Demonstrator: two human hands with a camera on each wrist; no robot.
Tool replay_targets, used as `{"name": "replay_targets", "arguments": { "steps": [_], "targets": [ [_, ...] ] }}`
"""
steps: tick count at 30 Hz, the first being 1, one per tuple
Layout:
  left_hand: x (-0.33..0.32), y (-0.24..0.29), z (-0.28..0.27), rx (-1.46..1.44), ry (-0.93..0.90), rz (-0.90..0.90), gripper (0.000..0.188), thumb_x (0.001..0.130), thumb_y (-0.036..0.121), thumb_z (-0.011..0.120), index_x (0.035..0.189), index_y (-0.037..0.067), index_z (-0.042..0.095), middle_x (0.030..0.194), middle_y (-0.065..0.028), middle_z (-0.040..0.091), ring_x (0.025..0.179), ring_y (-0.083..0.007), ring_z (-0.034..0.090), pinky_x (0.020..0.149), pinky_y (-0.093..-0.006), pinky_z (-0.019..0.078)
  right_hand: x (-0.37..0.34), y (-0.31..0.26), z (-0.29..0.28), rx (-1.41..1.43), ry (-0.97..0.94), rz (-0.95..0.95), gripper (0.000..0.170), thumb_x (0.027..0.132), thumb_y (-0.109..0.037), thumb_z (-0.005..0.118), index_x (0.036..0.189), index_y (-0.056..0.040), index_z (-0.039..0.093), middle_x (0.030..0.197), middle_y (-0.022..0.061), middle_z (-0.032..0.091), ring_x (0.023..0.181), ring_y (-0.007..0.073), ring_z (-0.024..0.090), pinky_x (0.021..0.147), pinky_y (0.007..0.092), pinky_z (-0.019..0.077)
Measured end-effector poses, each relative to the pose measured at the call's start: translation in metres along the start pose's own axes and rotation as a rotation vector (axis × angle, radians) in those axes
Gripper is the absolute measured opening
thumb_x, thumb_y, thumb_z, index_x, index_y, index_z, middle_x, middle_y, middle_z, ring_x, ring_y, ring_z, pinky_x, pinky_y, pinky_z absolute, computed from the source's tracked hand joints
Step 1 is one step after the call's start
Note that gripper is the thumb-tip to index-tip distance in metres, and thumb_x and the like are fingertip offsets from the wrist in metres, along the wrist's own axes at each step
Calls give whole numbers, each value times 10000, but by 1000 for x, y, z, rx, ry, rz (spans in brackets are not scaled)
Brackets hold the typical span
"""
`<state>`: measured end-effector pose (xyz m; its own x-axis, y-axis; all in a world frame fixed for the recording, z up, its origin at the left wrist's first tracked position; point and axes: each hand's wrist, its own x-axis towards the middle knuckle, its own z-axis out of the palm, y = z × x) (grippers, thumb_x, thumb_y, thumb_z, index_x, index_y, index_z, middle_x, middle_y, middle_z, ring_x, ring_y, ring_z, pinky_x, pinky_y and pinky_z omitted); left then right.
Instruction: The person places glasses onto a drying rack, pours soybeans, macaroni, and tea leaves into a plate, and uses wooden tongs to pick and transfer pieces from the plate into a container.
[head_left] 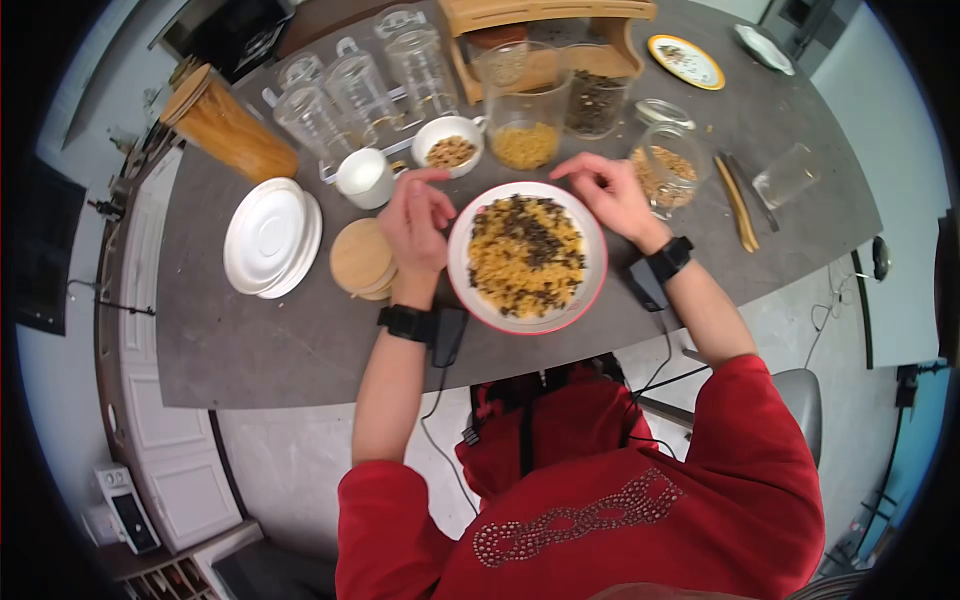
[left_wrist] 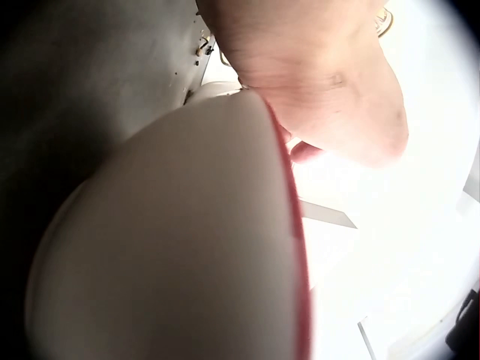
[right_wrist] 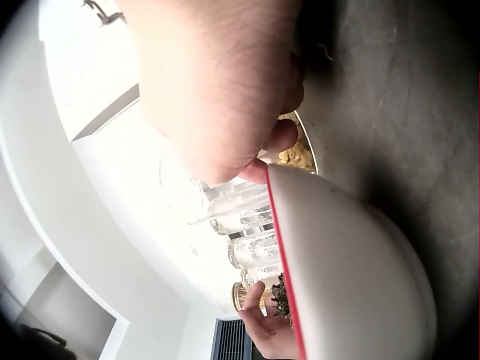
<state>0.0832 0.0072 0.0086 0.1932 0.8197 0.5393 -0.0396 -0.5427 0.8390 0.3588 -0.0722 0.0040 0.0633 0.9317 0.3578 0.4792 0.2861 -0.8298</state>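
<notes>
Red top [head_left: 600, 545] of the person fills the lower part of the head view, nearest the cam. Ahead of it, the bowl [right_wrist: 352, 255] (white, red rim) stands upright on the table [head_left: 260, 345], near the front edge. Contents: yellow bits [head_left: 500, 272] w/ dark bits [head_left: 530, 218] on top.

Pos. rel. to hands: bowl sits btwn the two. L hand [head_left: 415, 225] is just beside the bowl's L rim; R hand [head_left: 615, 200] is just beside the R rim, toward the far side. Both: fingers loosely bent, index fingers extended inward beyond the far rim, no grip. Fingertip contact w/ rim: cannot tell; wrist views show fingers close to it.

Adj. items, L side: wooden discs [head_left: 362, 255] near L hand; white cup [head_left: 366, 180] and small bowl [head_left: 445, 127] w/ light brown bits beyond its fingers. R side: glass jar [head_left: 672, 165] w/ light brown bits, near R hand. Far side, btwn hands: tall jar [head_left: 522, 85], partly filled w/ yellow bits.
</notes>
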Motion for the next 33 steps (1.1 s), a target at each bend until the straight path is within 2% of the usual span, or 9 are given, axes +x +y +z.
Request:
{"name": "replay_targets", "arguments": {
  "steps": [9, 14, 17, 19, 23, 25, 28, 31, 33],
  "targets": [
    [-3, -4, -2, 7, 25, 18, 444, 1133, 314, 360, 1078, 8, 676, 643, -12, 595, 537, -52, 469, 507, -206, 347, -1, -2, 2, -90, 95, -179, 227, 951, -17, 578, 1052, -83, 771, 577, 41, 554, 506, 122, 477, 536, 292, 434],
    [-3, 1, 2, 37, 23, 25, 456, 1131, 336, 361, 1073, 10, 675, 628, -7, 590, 525, -45, 458, 504, -200, 342, -9, -17, -1, -157, 239, -363, 218, 934, -3, 605, 1045, -87, 772, 793, 115, 706, 636, 191, 672, 600, 309, 530],
    [-3, -2, 1, -3, 12, 37, 442, 1134, 295, 369, 1054, 5, 692, 622, 1, 584, 520, -29, 452, 496, -198, 346, -13, -23, -3, -125, 205, -407, 219, 930, 7, 605, 1037, -82, 774, 811, 102, 723, 655, 194, 683, 603, 306, 534],
    [0, -1, 2, 6, 3, 67, 446, 1133, 302, 368, 1045, 7, 691, 614, 4, 581, 517, -29, 456, 494, -197, 343, -12, -31, -4, -66, 228, -481, 218, 923, 17, 612, 1034, -75, 776, 763, 62, 717, 613, 131, 647, 580, 289, 513],
    [-4, -6, 1, 11, 9, 53, 443, 1129, 306, 375, 1037, 11, 693, 588, 8, 574, 501, -35, 458, 493, -207, 344, -21, -64, -17, 400, 12, -219, 188, 976, 21, 570, 1035, -9, 746, 639, 30, 642, 496, 76, 539, 475, 248, 407],
    [-3, -6, -1, 32, 20, 52, 440, 1128, 307, 379, 1038, 16, 695, 579, 8, 572, 495, -40, 461, 494, -215, 348, -19, -78, -41, 502, -40, -236, 182, 1004, -103, 594, 1077, 8, 719, 632, 42, 617, 476, 87, 517, 465, 252, 402],
    [-2, -6, -2, 50, -1, 86, 411, 1124, 296, 402, 1026, 32, 701, 570, -10, 578, 504, -76, 518, 509, -259, 392, -30, -96, -96, 469, 143, -171, 381, 1030, -345, 574, 1131, 7, 681, 616, 8, 543, 454, 89, 436, 451, 254, 330],
    [-1, -7, -1, 48, 3, 99, 401, 1122, 286, 414, 999, 37, 704, 563, -26, 583, 518, -101, 564, 525, -282, 425, -38, -61, -159, 435, 418, -7, 352, 1032, -328, 577, 1113, -11, 707, 631, -25, 522, 476, 60, 406, 484, 240, 292],
    [-1, -3, 0, 53, 10, 98, 397, 1120, 277, 413, 992, 37, 702, 555, -28, 578, 513, -107, 566, 526, -283, 431, -46, -24, -196, 50, 598, 264, 345, 1000, -329, 609, 1103, -28, 744, 697, 25, 641, 553, 115, 565, 564, 270, 432]
  ]
}}
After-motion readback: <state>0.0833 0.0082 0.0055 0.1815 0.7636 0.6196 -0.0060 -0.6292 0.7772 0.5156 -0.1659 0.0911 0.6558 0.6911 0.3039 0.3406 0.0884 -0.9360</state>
